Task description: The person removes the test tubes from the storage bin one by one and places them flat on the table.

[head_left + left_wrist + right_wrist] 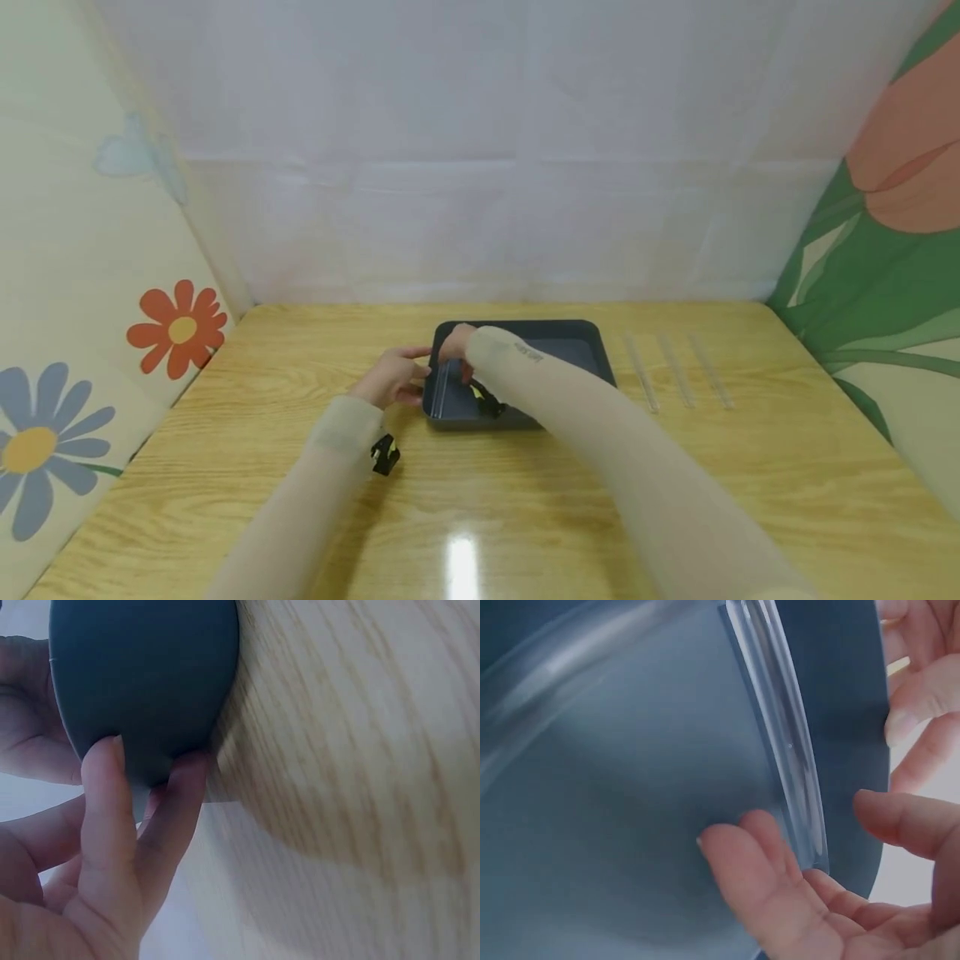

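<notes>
A dark grey rectangular tray (570, 354) sits on the wooden table. Inside it, a clear tube (784, 742) lies along the left wall. My left hand (390, 379) rests its fingertips on the outside of the tray's left wall; the left wrist view shows those fingers (105, 802) extended against it. Over the tray's left part reaches my right hand (455, 344). In the right wrist view its fingers (739, 859) and thumb are spread on either side of the tube's near end, apart from each other. Whether one finger touches that end is hard to tell.
To the right of the tray, three clear tubes (677, 371) lie side by side on the table (300, 333). A white cloth (480, 208) hangs behind the table. Flower-patterned cloths flank both sides. Small black devices (386, 454) hang at the wrists.
</notes>
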A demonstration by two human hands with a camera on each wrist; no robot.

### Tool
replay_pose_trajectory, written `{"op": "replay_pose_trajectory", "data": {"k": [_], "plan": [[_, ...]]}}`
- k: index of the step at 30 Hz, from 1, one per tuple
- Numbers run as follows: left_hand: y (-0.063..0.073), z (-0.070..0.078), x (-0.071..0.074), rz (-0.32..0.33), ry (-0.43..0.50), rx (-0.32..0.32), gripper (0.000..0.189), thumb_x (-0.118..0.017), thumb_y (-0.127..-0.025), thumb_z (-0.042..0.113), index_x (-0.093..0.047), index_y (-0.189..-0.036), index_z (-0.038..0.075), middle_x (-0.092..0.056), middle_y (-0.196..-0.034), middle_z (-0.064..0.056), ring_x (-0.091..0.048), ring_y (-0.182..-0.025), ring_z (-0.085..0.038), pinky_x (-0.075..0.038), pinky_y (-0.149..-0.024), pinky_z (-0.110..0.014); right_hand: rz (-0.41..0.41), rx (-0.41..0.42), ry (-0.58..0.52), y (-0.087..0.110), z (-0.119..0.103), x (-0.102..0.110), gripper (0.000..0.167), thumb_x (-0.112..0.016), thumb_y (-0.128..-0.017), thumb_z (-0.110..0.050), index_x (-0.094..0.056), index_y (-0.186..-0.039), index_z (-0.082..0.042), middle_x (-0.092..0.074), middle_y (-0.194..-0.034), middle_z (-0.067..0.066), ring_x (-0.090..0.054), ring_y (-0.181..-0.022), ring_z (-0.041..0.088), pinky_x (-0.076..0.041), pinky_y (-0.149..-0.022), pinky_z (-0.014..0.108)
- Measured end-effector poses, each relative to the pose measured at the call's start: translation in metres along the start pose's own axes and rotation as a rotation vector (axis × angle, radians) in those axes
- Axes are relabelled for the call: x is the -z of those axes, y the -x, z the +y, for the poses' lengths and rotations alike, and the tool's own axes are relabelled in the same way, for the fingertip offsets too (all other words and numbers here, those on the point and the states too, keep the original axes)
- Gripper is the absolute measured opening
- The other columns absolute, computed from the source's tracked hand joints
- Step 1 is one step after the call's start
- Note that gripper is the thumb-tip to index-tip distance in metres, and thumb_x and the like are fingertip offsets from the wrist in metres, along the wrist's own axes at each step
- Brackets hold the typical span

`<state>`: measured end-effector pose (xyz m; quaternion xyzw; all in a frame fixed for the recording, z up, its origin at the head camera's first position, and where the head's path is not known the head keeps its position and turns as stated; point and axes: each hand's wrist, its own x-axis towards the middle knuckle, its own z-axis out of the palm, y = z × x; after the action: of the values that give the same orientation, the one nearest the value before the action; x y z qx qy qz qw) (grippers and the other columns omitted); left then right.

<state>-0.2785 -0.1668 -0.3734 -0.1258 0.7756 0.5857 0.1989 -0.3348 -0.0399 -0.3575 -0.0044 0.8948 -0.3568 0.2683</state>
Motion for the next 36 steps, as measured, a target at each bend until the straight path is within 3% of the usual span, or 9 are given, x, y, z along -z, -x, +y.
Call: {"op": "replay_pose_trajectory", "data": {"k": [6,11,13,16,18,20,23,28,36], "plan": [[0.001,-0.001,-0.003,-0.002,0.013,-0.006,0.052,-0.046,-0.1,-0.001,-0.038,-0.15,0.007,-0.048,-0.136,-0.028,-0.062,-0.077,-0.022,-0.052,-0.052,-0.027,-0.014,-0.018,0.011,-0.016,0.004,-0.003,0.041,-0.072,-0.085,-0.008,-0.059,-0.117,0.012,-0.061,-0.106,0.027,-0.068,-0.069,0.036,-0.057,-0.052,0.033],[0.002,-0.001,-0.003,0.001,0.008,-0.006,0.052,-0.046,-0.099,-0.002,-0.038,-0.15,0.007,-0.046,-0.137,-0.027,-0.061,-0.075,-0.022,-0.051,-0.048,-0.025,-0.001,-0.014,0.049,-0.03,0.008,-0.012,0.036,-0.073,-0.082,-0.009,-0.062,-0.111,0.01,-0.061,-0.107,0.025,-0.067,-0.066,0.035,-0.058,-0.055,0.036],[0.001,-0.001,-0.004,0.001,0.006,-0.012,0.052,-0.047,-0.099,-0.002,-0.038,-0.149,0.006,-0.047,-0.135,-0.028,-0.062,-0.074,-0.022,-0.051,-0.048,-0.025,-0.013,0.0,0.045,-0.044,0.013,-0.015,0.034,-0.074,-0.078,-0.009,-0.063,-0.104,0.01,-0.06,-0.1,0.026,-0.066,-0.063,0.035,-0.057,-0.052,0.036],[0.001,-0.001,-0.004,-0.002,0.004,-0.014,0.052,-0.047,-0.099,-0.002,-0.038,-0.149,0.006,-0.048,-0.135,-0.029,-0.063,-0.075,-0.022,-0.051,-0.048,-0.025,-0.028,0.007,0.051,-0.055,0.018,-0.016,0.035,-0.075,-0.078,-0.009,-0.063,-0.105,0.01,-0.06,-0.099,0.025,-0.066,-0.062,0.035,-0.057,-0.053,0.037],[0.001,-0.001,-0.005,0.004,0.007,-0.011,0.051,-0.047,-0.099,-0.002,-0.039,-0.149,0.006,-0.048,-0.135,-0.029,-0.063,-0.075,-0.022,-0.051,-0.048,-0.025,-0.04,0.004,0.056,-0.054,0.018,-0.015,0.034,-0.074,-0.079,-0.008,-0.063,-0.106,0.009,-0.061,-0.099,0.024,-0.065,-0.061,0.032,-0.058,-0.054,0.035],[0.001,-0.002,-0.005,0.008,0.008,-0.006,0.052,-0.047,-0.099,-0.002,-0.039,-0.149,0.006,-0.048,-0.135,-0.028,-0.063,-0.075,-0.022,-0.051,-0.048,-0.025,-0.031,-0.002,0.08,-0.04,0.013,-0.014,0.032,-0.071,-0.083,-0.008,-0.064,-0.111,0.008,-0.062,-0.102,0.021,-0.064,-0.059,0.029,-0.058,-0.056,0.032],[0.001,-0.002,-0.005,0.015,0.009,-0.006,0.052,-0.047,-0.099,-0.002,-0.039,-0.149,0.006,-0.049,-0.134,-0.028,-0.062,-0.074,-0.022,-0.051,-0.048,-0.024,-0.039,-0.005,0.094,-0.025,0.009,-0.01,0.027,-0.069,-0.085,-0.007,-0.064,-0.108,0.007,-0.06,-0.093,0.018,-0.058,-0.049,0.022,-0.054,-0.048,0.027],[0.002,0.0,-0.005,0.019,0.006,-0.006,0.052,-0.047,-0.099,-0.002,-0.038,-0.149,0.007,-0.048,-0.135,-0.029,-0.063,-0.078,-0.023,-0.05,-0.049,-0.024,-0.037,-0.011,0.099,-0.021,0.007,-0.009,0.024,-0.068,-0.086,-0.005,-0.063,-0.106,0.007,-0.057,-0.084,0.016,-0.054,-0.046,0.021,-0.051,-0.043,0.026],[0.002,0.001,-0.003,0.025,-0.01,0.003,0.051,-0.047,-0.1,0.0,-0.039,-0.15,0.008,-0.046,-0.138,-0.027,-0.063,-0.078,-0.023,-0.05,-0.049,-0.025,-0.087,0.01,0.186,-0.025,0.005,-0.009,0.024,-0.067,-0.085,-0.006,-0.065,-0.106,0.005,-0.059,-0.105,0.018,-0.055,-0.05,0.021,-0.052,-0.047,0.024]]}}
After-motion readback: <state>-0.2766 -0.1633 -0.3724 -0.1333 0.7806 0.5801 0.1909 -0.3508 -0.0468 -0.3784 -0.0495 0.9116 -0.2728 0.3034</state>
